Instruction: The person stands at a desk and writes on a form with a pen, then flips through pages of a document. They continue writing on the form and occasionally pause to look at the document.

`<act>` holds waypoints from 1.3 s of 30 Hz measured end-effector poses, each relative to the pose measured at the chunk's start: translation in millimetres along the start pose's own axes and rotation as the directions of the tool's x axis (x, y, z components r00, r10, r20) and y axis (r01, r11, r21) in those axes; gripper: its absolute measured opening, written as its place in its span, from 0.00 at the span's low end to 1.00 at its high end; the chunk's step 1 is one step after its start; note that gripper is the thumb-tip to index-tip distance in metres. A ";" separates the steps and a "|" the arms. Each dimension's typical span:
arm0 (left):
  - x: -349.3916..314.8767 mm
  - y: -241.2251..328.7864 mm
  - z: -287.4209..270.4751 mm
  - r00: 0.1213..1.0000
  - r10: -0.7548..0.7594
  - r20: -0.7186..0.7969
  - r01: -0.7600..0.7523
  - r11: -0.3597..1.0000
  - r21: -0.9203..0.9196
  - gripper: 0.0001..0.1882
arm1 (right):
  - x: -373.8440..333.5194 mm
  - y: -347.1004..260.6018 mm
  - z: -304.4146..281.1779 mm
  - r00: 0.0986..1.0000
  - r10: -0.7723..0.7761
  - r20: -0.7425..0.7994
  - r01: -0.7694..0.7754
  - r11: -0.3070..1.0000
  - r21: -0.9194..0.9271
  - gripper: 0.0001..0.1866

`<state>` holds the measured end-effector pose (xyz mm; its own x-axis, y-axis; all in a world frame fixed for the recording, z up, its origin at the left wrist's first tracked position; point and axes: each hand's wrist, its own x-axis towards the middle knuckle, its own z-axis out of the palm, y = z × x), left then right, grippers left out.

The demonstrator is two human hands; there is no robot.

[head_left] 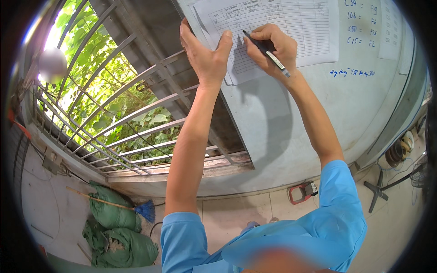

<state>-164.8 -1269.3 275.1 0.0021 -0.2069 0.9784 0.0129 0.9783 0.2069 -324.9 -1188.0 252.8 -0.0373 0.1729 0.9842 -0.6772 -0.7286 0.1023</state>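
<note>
Ruled table sheets (296, 34) with handwriting in their upper rows lie against the white wall. My right hand (278, 48) grips a black pen (267, 53) with a pale label near its back end. The pen's tip points at the left columns of the top sheet, touching it or very near. My left hand (207, 57) is spread at the sheets' left edge. Its thumb rests on the paper, while the other fingers reach to the wall's edge beside the window opening; their tips are partly hidden.
A barred window (132, 100) with green leaves behind it is at left. Green sacks (129, 248) and a blue-bristled broom (144, 211) are on the floor at lower left. A red and black device (300, 193) sits at the wall's foot, and a black-legged stand (377, 190) is at right.
</note>
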 end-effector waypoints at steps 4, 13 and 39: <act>-0.4 -0.1 -0.1 1.000 -0.008 -0.002 0.008 1.000 0.024 0.52 | 0.8 0.6 6.2 1.000 -0.006 0.004 0.006 0.999 -0.033 0.11; -0.4 -1.6 -0.5 1.000 0.006 -0.001 -0.006 0.999 0.046 0.52 | 3.5 3.4 4.3 0.997 -0.064 0.051 0.068 0.993 -0.093 0.12; -0.4 -1.1 0.8 1.000 0.010 -0.001 -0.010 1.000 0.021 0.51 | 1.4 2.9 -1.4 0.997 -0.020 0.075 0.028 0.994 -0.103 0.11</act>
<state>-165.6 -1270.3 274.4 0.0035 -0.1970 0.9804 -0.0077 0.9804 0.1970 -327.9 -1189.0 254.3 0.0314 0.1373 0.9900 -0.7498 -0.6517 0.1142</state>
